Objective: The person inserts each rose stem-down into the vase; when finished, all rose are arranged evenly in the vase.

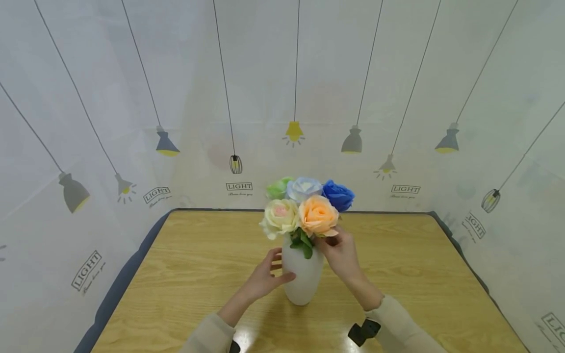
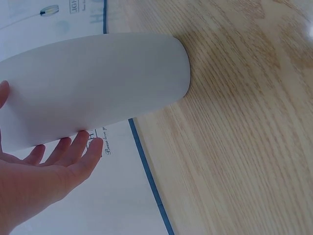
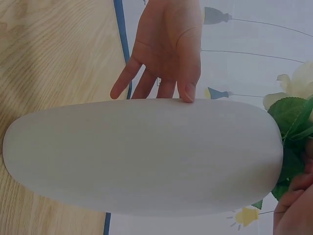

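A tall white vase stands upright on the table and holds several roses: an orange rose, a cream rose, a pale blue rose, a deep blue rose and a green flower. My left hand touches the vase's left side with fairly straight, spread fingers; its thumb lies toward the front. Just under the orange rose, at the vase's mouth, my right hand has curled fingers by green leaves. The stem between those fingers is mostly hidden.
The wooden table has a dark blue edge. White cloth walls printed with hanging lamps rise behind and at both sides. A dark strapped device is on my right sleeve.
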